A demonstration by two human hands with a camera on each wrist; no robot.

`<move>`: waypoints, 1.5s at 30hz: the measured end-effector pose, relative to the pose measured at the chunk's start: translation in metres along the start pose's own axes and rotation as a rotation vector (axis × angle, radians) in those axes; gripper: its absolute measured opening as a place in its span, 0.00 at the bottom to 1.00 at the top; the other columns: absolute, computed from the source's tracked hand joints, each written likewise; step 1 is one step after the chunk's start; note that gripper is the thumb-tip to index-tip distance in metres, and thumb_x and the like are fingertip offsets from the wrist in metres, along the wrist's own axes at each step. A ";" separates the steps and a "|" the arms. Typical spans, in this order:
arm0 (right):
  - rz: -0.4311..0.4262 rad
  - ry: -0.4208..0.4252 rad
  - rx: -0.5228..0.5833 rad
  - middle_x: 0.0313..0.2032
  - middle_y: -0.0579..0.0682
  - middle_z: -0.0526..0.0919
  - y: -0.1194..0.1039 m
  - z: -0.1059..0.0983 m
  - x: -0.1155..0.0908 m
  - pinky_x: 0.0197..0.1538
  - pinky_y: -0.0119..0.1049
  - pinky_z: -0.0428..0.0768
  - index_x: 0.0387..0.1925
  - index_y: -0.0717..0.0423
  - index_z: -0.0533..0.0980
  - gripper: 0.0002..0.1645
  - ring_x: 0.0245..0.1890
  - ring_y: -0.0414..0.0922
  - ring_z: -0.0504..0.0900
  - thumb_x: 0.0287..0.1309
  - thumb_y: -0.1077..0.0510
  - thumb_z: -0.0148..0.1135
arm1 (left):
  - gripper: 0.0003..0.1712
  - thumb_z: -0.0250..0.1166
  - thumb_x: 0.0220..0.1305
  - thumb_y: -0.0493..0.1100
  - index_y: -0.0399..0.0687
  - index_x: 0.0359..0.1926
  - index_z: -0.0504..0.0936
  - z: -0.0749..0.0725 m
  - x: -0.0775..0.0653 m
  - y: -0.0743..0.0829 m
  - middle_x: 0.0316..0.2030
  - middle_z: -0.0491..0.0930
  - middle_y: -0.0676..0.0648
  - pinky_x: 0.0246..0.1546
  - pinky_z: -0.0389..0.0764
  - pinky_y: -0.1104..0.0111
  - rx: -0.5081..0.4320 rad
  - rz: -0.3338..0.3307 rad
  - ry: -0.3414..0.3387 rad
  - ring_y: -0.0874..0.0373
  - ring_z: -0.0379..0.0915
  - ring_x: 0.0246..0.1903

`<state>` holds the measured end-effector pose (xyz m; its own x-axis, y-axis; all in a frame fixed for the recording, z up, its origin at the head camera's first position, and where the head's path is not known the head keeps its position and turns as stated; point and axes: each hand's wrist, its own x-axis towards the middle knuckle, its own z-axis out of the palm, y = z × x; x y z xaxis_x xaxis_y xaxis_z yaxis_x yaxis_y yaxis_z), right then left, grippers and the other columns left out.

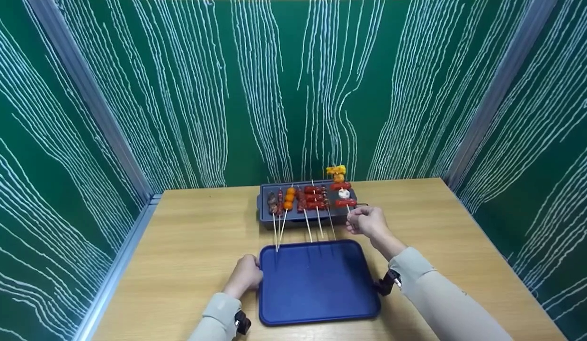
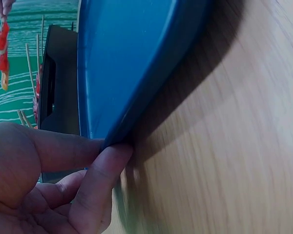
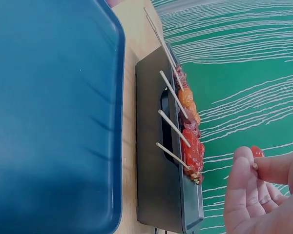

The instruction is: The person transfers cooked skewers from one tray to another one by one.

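Note:
Between thumb and fingers, my right hand (image 1: 368,221) pinches the stick of a skewer (image 1: 342,194) with red, white and yellow pieces, above the right end of a dark grill (image 1: 266,219). In the right wrist view, the right hand (image 3: 263,195) hides most of that skewer. My left hand (image 1: 246,273) pinches the left rim of a blue tray (image 1: 317,284) lying before the grill; the left wrist view shows thumb and finger on its edge. Several skewers lie on the grill, sticks toward me, among them orange balls (image 1: 289,199) and red sausage pieces (image 1: 314,197).
Everything stands on a light wooden table (image 1: 194,246). A green wall (image 1: 199,94) with white wavy lines rises behind the grill, and similar panels flank both sides. A metal post (image 1: 492,94) stands at the back right corner.

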<state>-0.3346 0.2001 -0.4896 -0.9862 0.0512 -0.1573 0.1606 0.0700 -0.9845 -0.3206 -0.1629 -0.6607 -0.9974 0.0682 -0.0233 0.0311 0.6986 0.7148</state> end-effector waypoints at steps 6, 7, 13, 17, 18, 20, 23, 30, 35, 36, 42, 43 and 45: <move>0.002 0.008 -0.035 0.26 0.51 0.84 0.001 -0.003 -0.002 0.31 0.31 0.87 0.47 0.74 0.77 0.07 0.23 0.39 0.84 0.72 0.70 0.59 | 0.18 0.52 0.47 0.28 0.58 0.19 0.63 0.001 0.000 0.000 0.21 0.62 0.56 0.20 0.62 0.67 0.006 -0.008 0.001 0.58 0.63 0.21; 0.003 0.009 -0.038 0.26 0.50 0.84 0.001 -0.003 -0.003 0.31 0.31 0.87 0.46 0.73 0.77 0.07 0.23 0.39 0.84 0.71 0.70 0.59 | 0.18 0.52 0.47 0.27 0.58 0.19 0.62 0.001 0.001 -0.001 0.21 0.62 0.56 0.20 0.62 0.67 0.007 -0.005 0.004 0.58 0.63 0.21; 0.002 -0.003 -0.015 0.25 0.49 0.84 0.001 -0.006 -0.007 0.31 0.31 0.87 0.45 0.73 0.77 0.05 0.23 0.39 0.84 0.71 0.72 0.58 | 0.19 0.52 0.47 0.27 0.58 0.18 0.61 0.000 0.001 0.000 0.20 0.60 0.56 0.20 0.60 0.67 0.011 -0.003 0.008 0.59 0.61 0.20; 0.008 -0.016 0.017 0.25 0.50 0.84 0.004 -0.009 -0.009 0.30 0.30 0.86 0.46 0.74 0.76 0.06 0.23 0.39 0.84 0.72 0.72 0.58 | 0.20 0.51 0.46 0.27 0.59 0.17 0.59 -0.001 0.000 0.003 0.19 0.56 0.57 0.19 0.57 0.66 0.012 -0.011 -0.004 0.59 0.57 0.19; 0.011 -0.016 0.026 0.25 0.50 0.84 0.004 -0.010 -0.010 0.30 0.31 0.86 0.45 0.74 0.76 0.05 0.23 0.39 0.83 0.72 0.72 0.58 | 0.20 0.50 0.46 0.27 0.59 0.17 0.58 -0.001 0.000 0.003 0.19 0.55 0.57 0.18 0.56 0.66 0.014 -0.013 -0.007 0.59 0.55 0.18; 0.010 -0.019 0.030 0.25 0.50 0.84 0.006 -0.012 -0.011 0.31 0.31 0.87 0.45 0.74 0.76 0.05 0.23 0.39 0.83 0.71 0.72 0.59 | 0.20 0.50 0.46 0.27 0.59 0.16 0.58 -0.002 -0.001 0.004 0.18 0.55 0.57 0.18 0.56 0.66 0.014 -0.014 -0.009 0.59 0.55 0.18; 0.008 -0.028 0.030 0.24 0.50 0.83 0.009 -0.013 -0.013 0.31 0.32 0.87 0.45 0.73 0.76 0.05 0.22 0.40 0.83 0.70 0.73 0.59 | 0.20 0.50 0.46 0.27 0.59 0.16 0.58 -0.003 -0.002 0.006 0.18 0.55 0.57 0.18 0.56 0.66 0.006 -0.011 -0.004 0.59 0.55 0.18; 0.006 -0.034 0.003 0.26 0.50 0.83 0.015 -0.018 -0.019 0.32 0.32 0.88 0.46 0.74 0.75 0.06 0.24 0.40 0.84 0.70 0.74 0.57 | 0.20 0.51 0.46 0.27 0.58 0.17 0.59 -0.004 -0.003 0.007 0.18 0.56 0.57 0.17 0.57 0.67 -0.018 -0.019 -0.016 0.59 0.57 0.17; 0.007 -0.037 0.004 0.26 0.50 0.85 0.021 -0.022 -0.021 0.32 0.32 0.88 0.46 0.75 0.75 0.07 0.24 0.41 0.85 0.70 0.72 0.58 | 0.20 0.52 0.47 0.27 0.59 0.17 0.59 -0.003 0.000 0.003 0.19 0.56 0.58 0.17 0.57 0.68 -0.038 -0.022 -0.023 0.60 0.56 0.17; 0.007 -0.039 0.006 0.26 0.50 0.85 0.022 -0.022 -0.021 0.32 0.32 0.88 0.44 0.73 0.75 0.04 0.24 0.41 0.85 0.70 0.73 0.58 | 0.20 0.52 0.47 0.27 0.59 0.18 0.59 -0.003 0.000 0.003 0.19 0.56 0.57 0.17 0.58 0.68 -0.040 -0.024 -0.024 0.60 0.57 0.17; 0.012 -0.028 0.004 0.26 0.51 0.86 0.025 -0.022 -0.028 0.32 0.32 0.87 0.41 0.71 0.76 0.02 0.23 0.40 0.85 0.69 0.73 0.57 | 0.20 0.52 0.46 0.27 0.59 0.18 0.59 -0.002 -0.001 0.004 0.19 0.56 0.57 0.18 0.58 0.68 -0.027 -0.016 -0.012 0.60 0.57 0.18; 0.015 -0.028 0.005 0.26 0.51 0.86 0.025 -0.022 -0.029 0.32 0.32 0.87 0.43 0.73 0.75 0.04 0.23 0.40 0.85 0.69 0.73 0.57 | 0.20 0.52 0.46 0.27 0.59 0.17 0.59 -0.002 -0.001 0.003 0.19 0.56 0.58 0.18 0.57 0.68 -0.019 -0.008 -0.007 0.60 0.56 0.18; 0.018 -0.031 0.002 0.26 0.51 0.86 0.026 -0.022 -0.031 0.31 0.31 0.87 0.44 0.73 0.74 0.05 0.23 0.39 0.86 0.69 0.73 0.57 | 0.21 0.51 0.46 0.27 0.60 0.17 0.58 -0.001 -0.001 0.002 0.18 0.54 0.59 0.18 0.55 0.68 -0.004 0.013 0.007 0.61 0.53 0.17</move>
<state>-0.2985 0.2219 -0.5089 -0.9839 0.0213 -0.1777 0.1787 0.0673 -0.9816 -0.3191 -0.1621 -0.6581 -0.9973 0.0723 -0.0093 0.0437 0.6951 0.7176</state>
